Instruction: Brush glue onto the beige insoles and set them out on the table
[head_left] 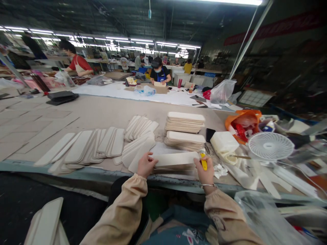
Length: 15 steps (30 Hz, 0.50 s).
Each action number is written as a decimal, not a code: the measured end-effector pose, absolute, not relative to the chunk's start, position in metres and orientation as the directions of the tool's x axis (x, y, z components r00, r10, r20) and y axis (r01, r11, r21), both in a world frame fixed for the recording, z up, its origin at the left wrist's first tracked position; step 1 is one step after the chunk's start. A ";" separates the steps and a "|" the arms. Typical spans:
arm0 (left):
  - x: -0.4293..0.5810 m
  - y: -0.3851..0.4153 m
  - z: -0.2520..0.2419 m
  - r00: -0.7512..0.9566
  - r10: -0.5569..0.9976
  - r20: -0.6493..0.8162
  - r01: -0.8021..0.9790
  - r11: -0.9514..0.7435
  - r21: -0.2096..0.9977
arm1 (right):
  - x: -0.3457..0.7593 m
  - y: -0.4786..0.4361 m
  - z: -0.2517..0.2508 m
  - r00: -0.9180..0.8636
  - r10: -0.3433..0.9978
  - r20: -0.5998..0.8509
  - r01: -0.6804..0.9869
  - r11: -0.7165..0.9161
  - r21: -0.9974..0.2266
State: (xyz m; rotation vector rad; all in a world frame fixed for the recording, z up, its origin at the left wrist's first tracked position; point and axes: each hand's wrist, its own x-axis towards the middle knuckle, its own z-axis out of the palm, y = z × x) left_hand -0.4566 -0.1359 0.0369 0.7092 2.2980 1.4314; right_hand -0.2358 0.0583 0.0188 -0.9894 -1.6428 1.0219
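At the far left, flat taupe sheets (38, 131) lie edge to edge on the worktable (107, 109), with loose cream pieces (47, 217) below, over a dark surface in front of the table. A small dark stack (62, 97) sits behind the sheets, and beyond it is a co-worker in red (83, 64). Next, rounded cream panels (84, 148) overlap in a slanting row near the front edge, leading to two fanned groups, a rear bundle (140, 127) and a front bundle (139, 148).

The left hand (146, 165) pinches the left end of a pale strip (176, 159), thumb and fingers closed on it. The strip stretches between both hands above the table's front edge, just in front of two neat piles, a rear pile (185, 121) and a near pile (185, 140). Across the table, a co-worker in a blue apron (160, 73) handles a cream piece of their own.

The right hand (205, 170) grips the strip's right end and also holds a yellow tool (203, 161) (perhaps a cutter; its tip is too small to be sure). Just beyond are a dark phone (210, 134), a white block (224, 142), an orange bag (242, 124) and, farthest right, a white fan (271, 146).
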 end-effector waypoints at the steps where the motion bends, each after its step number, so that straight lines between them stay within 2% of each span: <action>1: -0.458 -0.134 0.036 -0.823 0.568 -0.022 0.246 0.391 0.887 | -0.238 0.059 0.018 -0.238 0.923 0.303 0.180 0.349 -0.920; 8: -0.459 -0.132 0.026 -0.811 0.583 -0.041 0.341 0.529 0.777 | -0.243 0.058 0.014 -0.266 0.911 0.315 0.312 0.391 -0.866; 15: -0.460 -0.131 0.024 -0.775 0.631 -0.025 0.433 0.560 0.706 | -0.239 0.060 0.005 -0.310 0.889 0.337 0.368 0.440 -0.819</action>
